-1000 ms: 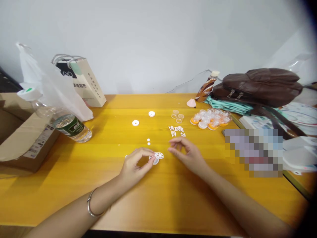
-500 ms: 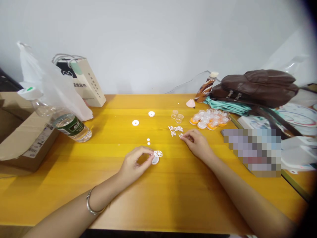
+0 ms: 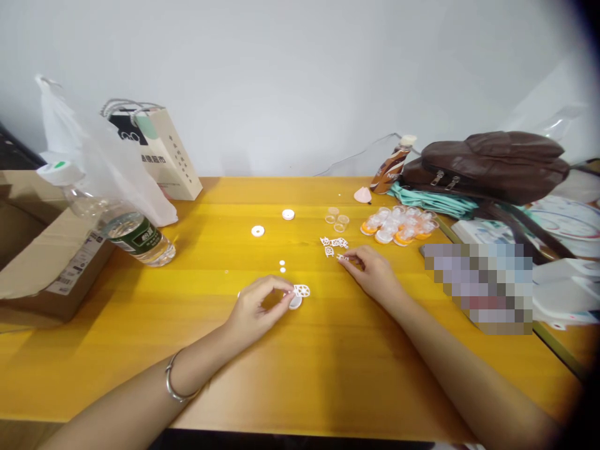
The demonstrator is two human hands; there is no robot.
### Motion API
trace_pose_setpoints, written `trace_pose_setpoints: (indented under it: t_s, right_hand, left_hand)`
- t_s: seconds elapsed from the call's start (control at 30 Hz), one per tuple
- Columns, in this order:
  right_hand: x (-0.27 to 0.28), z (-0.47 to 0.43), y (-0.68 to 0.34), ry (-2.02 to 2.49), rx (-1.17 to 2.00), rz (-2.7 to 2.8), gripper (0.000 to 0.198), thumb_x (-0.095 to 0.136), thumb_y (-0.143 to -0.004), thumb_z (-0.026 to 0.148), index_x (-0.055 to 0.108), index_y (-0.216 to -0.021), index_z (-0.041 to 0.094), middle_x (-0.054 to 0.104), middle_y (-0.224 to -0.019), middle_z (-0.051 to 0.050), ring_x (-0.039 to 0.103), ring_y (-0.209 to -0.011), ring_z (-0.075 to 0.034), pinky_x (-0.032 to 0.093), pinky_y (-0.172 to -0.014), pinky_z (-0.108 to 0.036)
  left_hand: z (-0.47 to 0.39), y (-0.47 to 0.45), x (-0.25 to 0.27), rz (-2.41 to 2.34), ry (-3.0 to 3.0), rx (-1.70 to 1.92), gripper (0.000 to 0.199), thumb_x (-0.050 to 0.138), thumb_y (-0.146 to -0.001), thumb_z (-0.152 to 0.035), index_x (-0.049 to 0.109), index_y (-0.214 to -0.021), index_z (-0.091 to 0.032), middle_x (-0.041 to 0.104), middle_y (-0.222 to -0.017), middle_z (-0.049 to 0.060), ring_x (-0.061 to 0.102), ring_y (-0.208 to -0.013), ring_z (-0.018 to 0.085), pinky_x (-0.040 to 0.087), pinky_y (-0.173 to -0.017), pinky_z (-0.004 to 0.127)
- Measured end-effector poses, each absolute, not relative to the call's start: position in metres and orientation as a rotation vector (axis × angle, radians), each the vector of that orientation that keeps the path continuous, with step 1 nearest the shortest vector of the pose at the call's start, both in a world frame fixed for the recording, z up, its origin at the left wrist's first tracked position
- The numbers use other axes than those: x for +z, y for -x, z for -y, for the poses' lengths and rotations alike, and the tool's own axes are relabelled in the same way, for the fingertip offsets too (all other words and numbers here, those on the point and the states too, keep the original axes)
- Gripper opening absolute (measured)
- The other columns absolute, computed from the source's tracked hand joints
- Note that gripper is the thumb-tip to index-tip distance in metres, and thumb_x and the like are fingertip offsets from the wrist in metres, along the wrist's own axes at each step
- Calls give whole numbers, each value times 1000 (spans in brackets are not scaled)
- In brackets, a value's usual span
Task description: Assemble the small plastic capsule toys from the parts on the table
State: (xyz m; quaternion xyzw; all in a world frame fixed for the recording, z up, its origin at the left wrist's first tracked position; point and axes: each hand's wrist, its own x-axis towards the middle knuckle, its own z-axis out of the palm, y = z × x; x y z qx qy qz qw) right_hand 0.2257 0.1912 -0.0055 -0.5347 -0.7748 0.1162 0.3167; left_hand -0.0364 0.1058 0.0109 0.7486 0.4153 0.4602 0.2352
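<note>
Between thumb and fingertips, my left hand [image 3: 260,306] pinches a flat white spoked plastic piece [image 3: 302,290]. Just below that piece is a white round cap [image 3: 295,303], partly covered by it; whether they touch I cannot tell. My right hand [image 3: 372,270] is closed in a pinch on a small white openwork plastic piece [image 3: 342,257] at the table surface. Beside its fingertips lie several similar white openwork pieces [image 3: 329,251]. Two small white discs [image 3: 282,263] rest beyond my left hand. Farther back are a white ring-shaped disc [image 3: 257,231] and a white round lid [image 3: 288,214].
Clear plastic cups [image 3: 342,224] and a cluster of clear-domed pieces with orange and white bases [image 3: 398,226] stand at the back right. A brown bag [image 3: 492,165] and coffee bottle [image 3: 392,165] are behind them. Left are a water bottle [image 3: 135,237], cardboard box [image 3: 51,262] and paper bag [image 3: 173,156].
The small piece in my right fingers has tipped and looks flatter, and those fingertips have lowered slightly. My left hand holds its spoked piece almost still.
</note>
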Motion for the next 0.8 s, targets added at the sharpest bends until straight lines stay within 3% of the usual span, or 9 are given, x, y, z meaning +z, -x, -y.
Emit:
trace_pose_setpoints:
  t_s: [0.13, 0.33, 0.47, 0.63, 0.8]
  right_hand:
    - [-1, -188, -224, 1421, 378, 1976, 19, 50, -83, 35, 57, -74, 20, 60, -73, -6, 57, -69, -21, 46, -66, -36]
    - [0, -184, -218, 1305, 985, 1484, 26, 64, -73, 39, 53, -86, 20, 61, -68, 0, 59, -61, -14, 49, -64, -30]
    - [6, -177, -210, 1227, 1245, 1294, 30, 70, -68, 37, 61, -88, 17, 63, -71, 0, 58, -62, -11, 48, -66, -27]
    - [11, -166, -199, 1175, 1347, 1116, 32, 79, -56, 30, 66, -83, 19, 65, -72, 1, 58, -66, -10, 48, -70, -25]
    - [17, -151, -185, 1147, 1372, 1101, 30, 78, -59, 33, 68, -84, 20, 67, -74, 0, 60, -67, -11, 50, -75, -29]
  left_hand:
    - [-106, 36, 11, -1161, -2047, 1267, 7, 57, -81, -19, 61, -87, -18, 68, -84, 4, 62, -76, 13, 49, -72, 26]
    - [-106, 37, 11, -1163, -2042, 1251, 8, 57, -81, -19, 61, -88, -18, 68, -85, 4, 62, -77, 13, 49, -73, 25]
    - [-106, 37, 11, -1171, -2037, 1241, 8, 57, -81, -18, 61, -88, -19, 68, -85, 2, 62, -77, 12, 48, -74, 24]
    - [-107, 37, 10, -1192, -2041, 1238, 8, 57, -81, -20, 61, -87, -18, 68, -84, 3, 62, -76, 13, 48, -72, 24]
    - [-108, 37, 9, -1202, -2031, 1220, 8, 57, -81, -19, 61, -88, -19, 68, -85, 3, 62, -77, 13, 48, -72, 24]
